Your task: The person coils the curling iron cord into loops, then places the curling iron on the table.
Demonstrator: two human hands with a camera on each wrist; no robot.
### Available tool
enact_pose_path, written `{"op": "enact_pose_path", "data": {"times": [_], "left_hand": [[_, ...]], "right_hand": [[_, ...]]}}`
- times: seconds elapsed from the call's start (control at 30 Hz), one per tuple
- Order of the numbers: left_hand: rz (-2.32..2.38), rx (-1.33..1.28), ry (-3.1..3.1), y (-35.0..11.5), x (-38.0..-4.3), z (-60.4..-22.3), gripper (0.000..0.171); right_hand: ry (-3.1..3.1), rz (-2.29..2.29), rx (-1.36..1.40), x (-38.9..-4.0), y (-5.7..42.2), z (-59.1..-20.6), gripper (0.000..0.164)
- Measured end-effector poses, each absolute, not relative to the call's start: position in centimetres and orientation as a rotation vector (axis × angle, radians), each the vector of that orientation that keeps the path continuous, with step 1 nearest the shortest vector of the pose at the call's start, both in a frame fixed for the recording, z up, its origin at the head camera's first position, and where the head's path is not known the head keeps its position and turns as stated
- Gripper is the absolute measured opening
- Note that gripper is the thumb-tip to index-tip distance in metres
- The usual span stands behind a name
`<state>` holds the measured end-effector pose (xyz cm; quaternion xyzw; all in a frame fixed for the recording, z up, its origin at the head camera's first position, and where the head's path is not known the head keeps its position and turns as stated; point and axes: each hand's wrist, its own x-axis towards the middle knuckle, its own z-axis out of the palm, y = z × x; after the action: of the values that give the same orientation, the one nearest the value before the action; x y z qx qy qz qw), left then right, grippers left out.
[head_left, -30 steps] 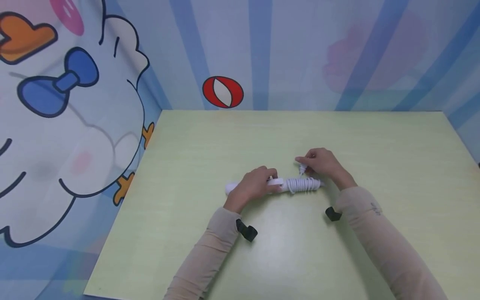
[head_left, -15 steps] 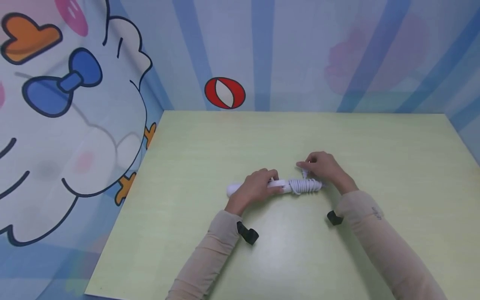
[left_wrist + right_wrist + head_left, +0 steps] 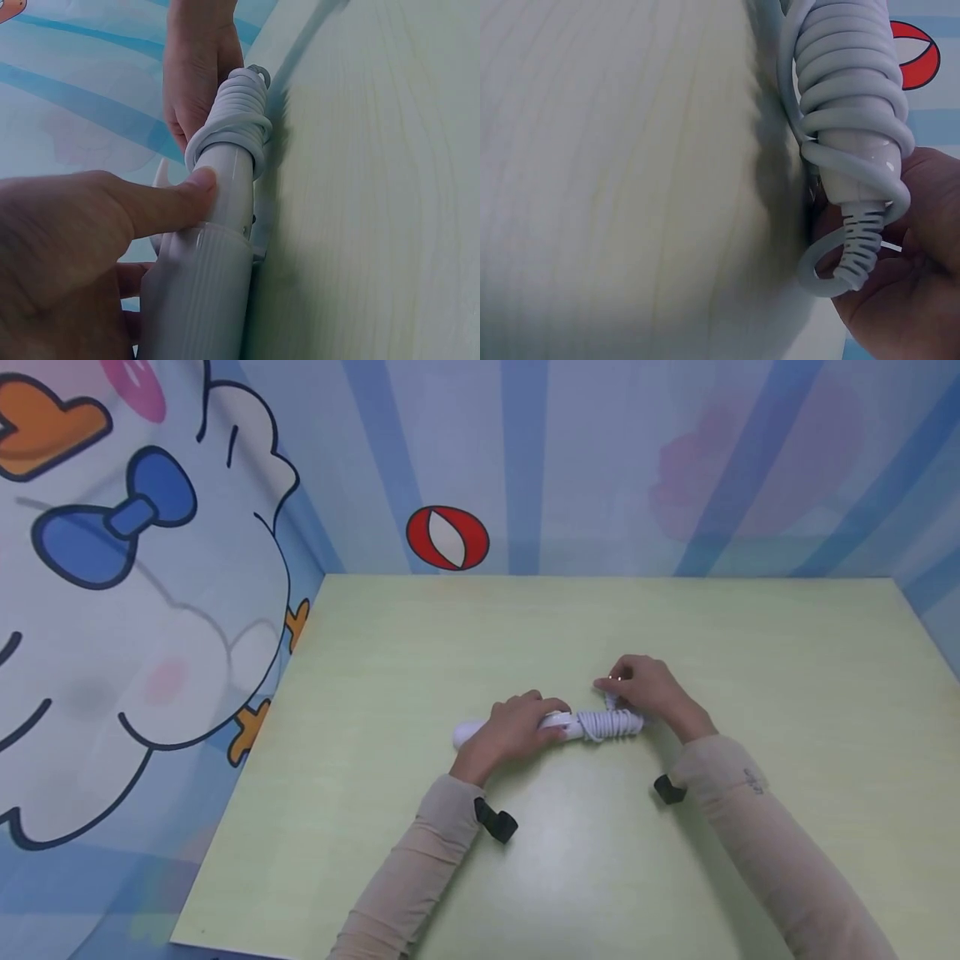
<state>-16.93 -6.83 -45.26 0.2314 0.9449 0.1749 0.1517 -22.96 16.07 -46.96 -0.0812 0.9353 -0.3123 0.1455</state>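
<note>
A white curling iron (image 3: 468, 733) lies low over the table, pointing left to right, its white cord (image 3: 612, 724) coiled around the handle end. My left hand (image 3: 516, 728) grips its middle; in the left wrist view the thumb presses the handle just beyond the wider ribbed part (image 3: 201, 292). Beyond the coils, my right hand (image 3: 651, 687) pinches the white plug (image 3: 611, 700) between thumb and fingers, with small metal prongs glinting at the fingertips. The right wrist view shows the cord looping back from the ridged sleeve (image 3: 861, 244) at the handle's end; the plug is mostly hidden there.
Everything sits on a pale yellow-green table (image 3: 420, 635). A blue striped wall (image 3: 600, 468) rises behind its far edge, and a cartoon-printed wall (image 3: 187, 568) stands along the left. Black camera mounts (image 3: 497, 821) hang at both wrists.
The right hand has brought the plug slightly closer to the coiled handle, and its prongs now show above the fingers. The left fingers have shifted a little toward the coils.
</note>
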Motion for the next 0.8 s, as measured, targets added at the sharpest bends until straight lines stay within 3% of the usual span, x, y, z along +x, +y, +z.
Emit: {"op": "enact_pose_path", "data": {"times": [0.8], "left_hand": [[0.411, 0.617, 2.662, -6.52, -17.02, -44.53, 0.056]], "right_hand": [[2.678, -0.924, -0.215, -22.89, 16.24, -46.93, 0.048]]}}
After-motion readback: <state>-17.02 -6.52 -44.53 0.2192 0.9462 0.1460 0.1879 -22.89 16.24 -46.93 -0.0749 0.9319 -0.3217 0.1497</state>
